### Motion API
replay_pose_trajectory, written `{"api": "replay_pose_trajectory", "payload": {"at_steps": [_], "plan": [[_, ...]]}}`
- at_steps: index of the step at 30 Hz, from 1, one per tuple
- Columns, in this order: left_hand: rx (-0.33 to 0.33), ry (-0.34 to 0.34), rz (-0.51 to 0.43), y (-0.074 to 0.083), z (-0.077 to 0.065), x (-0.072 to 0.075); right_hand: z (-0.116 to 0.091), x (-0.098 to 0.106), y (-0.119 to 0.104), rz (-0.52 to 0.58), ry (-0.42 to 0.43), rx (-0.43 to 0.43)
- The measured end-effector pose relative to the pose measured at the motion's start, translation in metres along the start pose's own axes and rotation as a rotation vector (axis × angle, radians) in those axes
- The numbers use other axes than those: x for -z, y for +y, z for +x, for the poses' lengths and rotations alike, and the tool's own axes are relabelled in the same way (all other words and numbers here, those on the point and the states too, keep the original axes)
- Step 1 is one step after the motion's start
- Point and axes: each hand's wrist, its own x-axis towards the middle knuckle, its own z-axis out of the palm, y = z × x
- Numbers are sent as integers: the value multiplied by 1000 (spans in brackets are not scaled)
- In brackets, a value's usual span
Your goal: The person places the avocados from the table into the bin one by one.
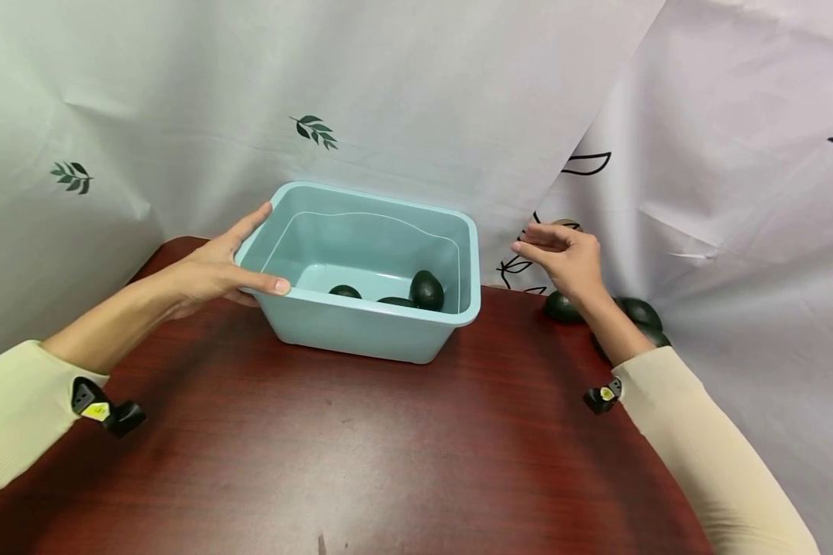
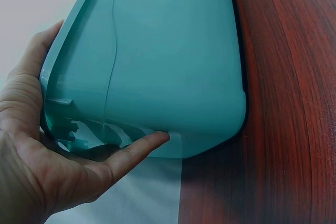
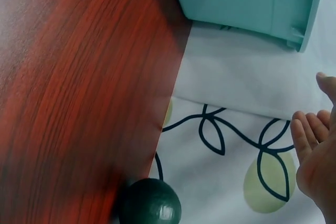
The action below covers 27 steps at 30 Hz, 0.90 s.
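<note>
A light blue plastic tub [image 1: 361, 327] stands at the back of the table, with several dark green avocados [image 1: 426, 291] inside it. My left hand [image 1: 211, 270] grips the tub's left end, the thumb lying over the rim. In the left wrist view, the left hand [image 2: 58, 166] wraps the end below the rim, one finger reaching along the outer wall. My right hand [image 1: 565, 258] is held in the air right of the tub, fingers bent loosely and holding nothing. Below it, loose avocados lie at the table's right side; one avocado [image 3: 150, 203] shows in the right wrist view.
The dark red wooden table [image 1: 361, 462] spreads out in front of the tub. A pale fabric backdrop [image 1: 403, 92] with leaf prints hangs behind and around the table. More avocados [image 1: 640, 312] are partly hidden behind the right forearm.
</note>
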Motion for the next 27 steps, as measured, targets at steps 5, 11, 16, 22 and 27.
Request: {"api": "replay_pose_trajectory", "payload": {"at_steps": [5, 11, 16, 22, 27], "plan": [[-6, -3, 8, 0, 0, 0, -3, 6, 2, 13, 1, -16], [-3, -2, 5, 1, -1, 0, -5, 12, 4, 11, 4, -14], [-3, -3, 11, 1, -1, 0, -6, 17, 11, 19, 13, -17], [-3, 1, 7, 0, 0, 0, -10, 23, 20, -20, 13, -27], [-4, -1, 10, -1, 0, 0, -14, 27, 25, -24, 15, -35]]}}
